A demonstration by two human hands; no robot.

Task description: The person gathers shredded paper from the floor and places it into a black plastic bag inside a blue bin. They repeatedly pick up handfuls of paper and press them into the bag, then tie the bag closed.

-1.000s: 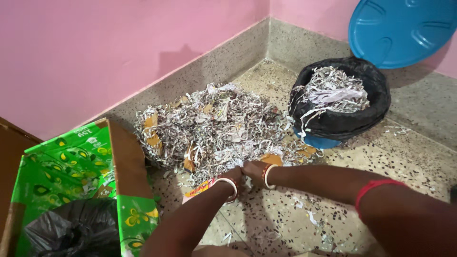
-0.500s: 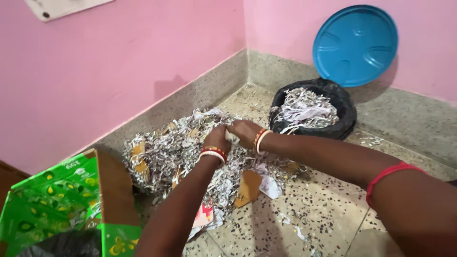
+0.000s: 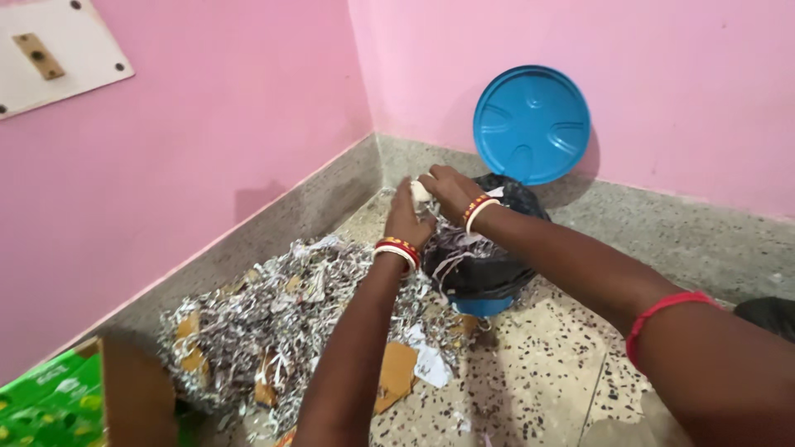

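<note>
Head view: both my hands are closed on a clump of shreds (image 3: 421, 194), left hand (image 3: 407, 222) beside right hand (image 3: 447, 190), directly above the bin (image 3: 484, 273) near the floor's corner; the pile (image 3: 273, 323) lies to my left.

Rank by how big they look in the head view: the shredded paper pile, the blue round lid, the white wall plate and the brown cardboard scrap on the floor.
1. shredded paper pile
2. blue round lid
3. white wall plate, partly cut off by the frame
4. brown cardboard scrap
</note>
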